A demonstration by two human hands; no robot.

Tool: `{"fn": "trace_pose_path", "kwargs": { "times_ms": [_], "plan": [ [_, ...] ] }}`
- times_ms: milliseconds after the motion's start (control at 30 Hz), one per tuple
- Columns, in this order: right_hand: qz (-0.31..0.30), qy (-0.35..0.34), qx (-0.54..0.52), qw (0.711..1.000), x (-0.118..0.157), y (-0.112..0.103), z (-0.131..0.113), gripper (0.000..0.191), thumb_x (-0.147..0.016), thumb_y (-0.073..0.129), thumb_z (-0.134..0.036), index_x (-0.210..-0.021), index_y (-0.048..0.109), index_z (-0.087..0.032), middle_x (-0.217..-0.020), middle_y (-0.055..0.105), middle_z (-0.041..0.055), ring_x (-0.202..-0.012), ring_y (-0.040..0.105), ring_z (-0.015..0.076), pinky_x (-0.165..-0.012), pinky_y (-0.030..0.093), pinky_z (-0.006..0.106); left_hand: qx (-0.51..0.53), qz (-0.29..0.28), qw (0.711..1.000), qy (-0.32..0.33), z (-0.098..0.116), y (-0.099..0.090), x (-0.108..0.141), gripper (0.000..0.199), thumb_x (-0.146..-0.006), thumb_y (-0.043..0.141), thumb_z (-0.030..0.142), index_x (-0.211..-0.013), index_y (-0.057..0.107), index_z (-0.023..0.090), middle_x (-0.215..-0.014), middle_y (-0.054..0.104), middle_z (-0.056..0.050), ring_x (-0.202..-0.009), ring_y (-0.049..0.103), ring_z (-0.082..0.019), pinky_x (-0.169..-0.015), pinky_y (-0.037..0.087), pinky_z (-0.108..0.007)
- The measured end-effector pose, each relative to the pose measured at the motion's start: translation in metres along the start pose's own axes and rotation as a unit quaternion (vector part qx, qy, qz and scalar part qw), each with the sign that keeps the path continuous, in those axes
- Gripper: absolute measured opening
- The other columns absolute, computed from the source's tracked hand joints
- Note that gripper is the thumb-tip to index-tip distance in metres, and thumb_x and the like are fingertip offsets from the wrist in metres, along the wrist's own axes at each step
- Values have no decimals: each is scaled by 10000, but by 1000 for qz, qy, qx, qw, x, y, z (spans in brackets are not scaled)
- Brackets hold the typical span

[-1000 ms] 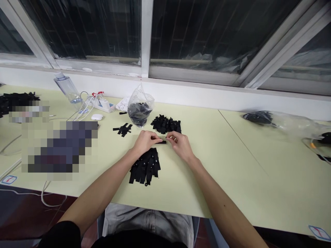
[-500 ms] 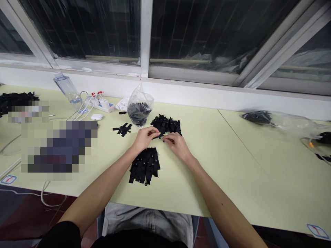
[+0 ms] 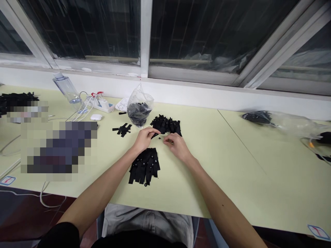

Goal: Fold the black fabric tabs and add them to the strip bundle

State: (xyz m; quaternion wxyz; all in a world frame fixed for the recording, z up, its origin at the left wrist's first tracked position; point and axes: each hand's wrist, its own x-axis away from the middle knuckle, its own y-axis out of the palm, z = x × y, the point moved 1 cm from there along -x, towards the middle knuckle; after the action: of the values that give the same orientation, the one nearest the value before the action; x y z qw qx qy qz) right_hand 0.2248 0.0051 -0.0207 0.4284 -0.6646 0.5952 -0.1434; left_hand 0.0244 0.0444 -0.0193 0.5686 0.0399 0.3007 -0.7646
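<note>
My left hand (image 3: 144,138) is closed, its thumb and index finger pinching a short black fabric strip (image 3: 155,135) that they partly cover. Opposite it, a small gap away, my right hand (image 3: 177,146) has its fingertips pressed together; whatever is in them is too small or hidden to name. A small black ring (image 3: 159,138) lies on the table between the two hands. Just beyond the fingers is a heap of black strips (image 3: 165,123). Nearer to me, below my left hand, overlapping black strips with small shiny studs (image 3: 146,167) lie spread out, with another ring (image 3: 146,185) at their edge.
A clear plastic bag of black pieces (image 3: 139,112) stands behind my left hand, with several loose strips (image 3: 122,129) beside it. Further left are a bottle (image 3: 67,89), a power strip (image 3: 103,105) with cables, and a white case (image 3: 96,117). Another bag (image 3: 281,122) lies far right.
The small ring seen at my right fingertips no longer shows. My left fingers have stretched slightly forward over the strip. The piles and bag have stayed put.
</note>
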Motion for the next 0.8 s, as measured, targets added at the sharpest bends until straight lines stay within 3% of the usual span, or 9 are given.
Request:
{"fn": "trace_pose_path", "kwargs": {
  "times_ms": [133,333,600,800],
  "plan": [
    [46,32,-92,994,0,-4,-8,83,-869,640,-226,-842,718,-239,-862,707,17,-759,579,198,-697,430,340,31,-12,999,12,4,1,-1,285,-958,473,165,-1087,722,210,-1093,662,-77,-1018,616,-184,-894,489,-323],
    [126,65,-222,965,-2,-8,-18,91,-834,696,-305,-858,719,-221,-903,721,37,-812,631,207,-732,459,345,84,-35,996,14,9,8,2,288,-928,568,203,-1189,685,233,-1176,600,-93,-906,612,-150,-804,527,-298],
    [136,50,-268,952,-1,-8,-24,55,-823,710,-283,-833,715,-229,-907,695,33,-822,617,197,-708,450,330,104,-40,993,34,18,13,4,353,-915,593,180,-1252,651,267,-1250,568,-82,-872,611,-126,-819,549,-305],
    [131,80,-299,942,-1,-6,-22,81,-807,728,-300,-838,720,-226,-914,702,41,-841,625,207,-718,461,329,100,-43,993,37,21,15,6,369,-923,584,171,-1272,638,279,-1325,552,-81,-1051,609,-175,-860,551,-311]
  ]
}}
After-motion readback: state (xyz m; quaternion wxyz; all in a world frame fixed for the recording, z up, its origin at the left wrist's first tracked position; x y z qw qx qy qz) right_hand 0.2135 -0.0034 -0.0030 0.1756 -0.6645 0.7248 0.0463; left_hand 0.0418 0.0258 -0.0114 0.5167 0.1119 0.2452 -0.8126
